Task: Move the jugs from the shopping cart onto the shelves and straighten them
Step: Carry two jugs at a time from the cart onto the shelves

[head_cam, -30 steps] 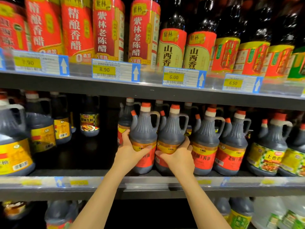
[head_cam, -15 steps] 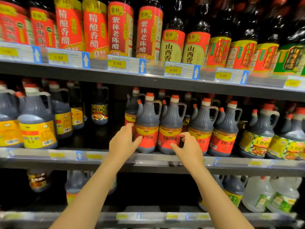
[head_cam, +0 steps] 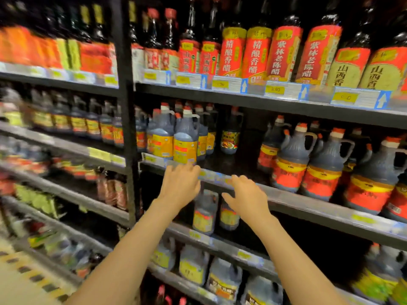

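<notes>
We stand before a dim supermarket aisle of dark metal shelving, and the whole view is smeared by motion, worst at the left. On the middle shelf [head_cam: 293,200], left of its bare stretch, sit the yellow-labelled jugs [head_cam: 184,139], packed close and near the front edge. Below that edge hangs our left hand [head_cam: 181,185], fingers loosely spread and holding nothing; its fingertips are at the shelf lip just under those jugs, and we cannot tell whether they touch it. Just beside it, our right hand [head_cam: 246,195] is likewise empty with the fingers fanned wide, over the price strip. Further right stand the red-labelled jugs [head_cam: 308,159], upright in a front row with more behind, dark liquid filling their grey ribbed bodies, looped handles at the right of each and orange-and-white caps on top. The shopping cart is out of view. We judge the risks from here to be these: a hand swinging across could clip a front jug and tip it off the lip, and a heavy full jug taken by the body rather than the handle could slip.
</notes>
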Motion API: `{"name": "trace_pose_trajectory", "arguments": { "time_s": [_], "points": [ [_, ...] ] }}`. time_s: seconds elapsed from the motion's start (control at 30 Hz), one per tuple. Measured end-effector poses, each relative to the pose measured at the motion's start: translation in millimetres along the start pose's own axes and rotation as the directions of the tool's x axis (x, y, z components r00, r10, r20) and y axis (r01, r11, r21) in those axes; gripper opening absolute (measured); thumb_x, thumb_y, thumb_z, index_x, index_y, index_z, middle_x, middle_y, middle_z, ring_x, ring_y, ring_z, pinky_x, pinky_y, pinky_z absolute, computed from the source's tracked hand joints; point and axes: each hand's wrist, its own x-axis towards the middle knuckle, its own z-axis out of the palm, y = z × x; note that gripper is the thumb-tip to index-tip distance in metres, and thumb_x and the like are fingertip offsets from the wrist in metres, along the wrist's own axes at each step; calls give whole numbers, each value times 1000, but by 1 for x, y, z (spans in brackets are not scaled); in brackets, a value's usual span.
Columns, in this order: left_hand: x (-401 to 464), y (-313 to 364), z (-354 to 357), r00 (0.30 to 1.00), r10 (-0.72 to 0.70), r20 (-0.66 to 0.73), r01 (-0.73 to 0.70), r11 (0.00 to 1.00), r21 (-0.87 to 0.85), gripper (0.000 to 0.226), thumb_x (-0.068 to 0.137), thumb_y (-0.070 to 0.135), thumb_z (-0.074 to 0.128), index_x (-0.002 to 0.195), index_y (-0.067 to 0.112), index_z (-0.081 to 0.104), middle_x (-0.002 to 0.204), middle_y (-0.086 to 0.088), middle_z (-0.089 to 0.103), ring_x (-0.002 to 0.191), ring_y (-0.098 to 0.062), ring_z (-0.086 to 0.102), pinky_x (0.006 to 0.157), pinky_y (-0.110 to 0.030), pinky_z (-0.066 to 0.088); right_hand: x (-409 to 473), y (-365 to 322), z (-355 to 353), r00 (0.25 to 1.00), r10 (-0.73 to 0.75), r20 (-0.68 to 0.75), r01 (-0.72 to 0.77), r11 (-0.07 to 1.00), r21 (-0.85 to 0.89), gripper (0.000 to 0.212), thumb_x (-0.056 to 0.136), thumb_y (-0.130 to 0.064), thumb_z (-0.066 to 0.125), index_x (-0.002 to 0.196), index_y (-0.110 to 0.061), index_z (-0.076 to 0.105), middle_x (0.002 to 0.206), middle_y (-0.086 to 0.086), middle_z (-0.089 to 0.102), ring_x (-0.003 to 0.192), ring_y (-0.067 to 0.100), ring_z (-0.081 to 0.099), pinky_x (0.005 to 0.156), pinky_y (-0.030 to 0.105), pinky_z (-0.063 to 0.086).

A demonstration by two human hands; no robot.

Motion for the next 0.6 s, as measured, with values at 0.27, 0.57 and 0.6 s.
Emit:
{"name": "trace_pose_trajectory", "arguments": {
  "time_s": [0.27, 0.57, 0.6],
  "points": [
    [-100, -178, -44, 955, -296, -14, 293, 938, 186, 32, 94, 31, 42, 120, 15, 48, 116, -6, 56, 111, -29, 52, 88, -40, 40, 40, -198, 32, 953, -303, -27, 302, 937, 178, 37, 93, -36, 51, 124, -16, 48, 119, 6, 56, 111, 27, 55, 79, 37, 48],
    [-263, -392, -111, 795, -607, 5, 558, 735, 385, 33, 97, 31, 37, 127, 17, 43, 123, -3, 51, 114, -25, 49, 90, -37, 38, 51, -470, 83, 826, -563, 5, 529, 780, 334, 31, 94, -38, 48, 118, -17, 50, 118, 3, 55, 108, 24, 55, 74, 34, 47],
    [-280, -412, -117, 770, -638, -4, 587, 705, 397, 34, 97, 31, 37, 127, 17, 43, 125, -4, 51, 114, -26, 49, 89, -38, 38, 51, -497, 88, 814, -580, 15, 539, 765, 351, 30, 94, -37, 48, 117, -17, 50, 116, 3, 56, 106, 23, 56, 72, 34, 47]
  ]
}}
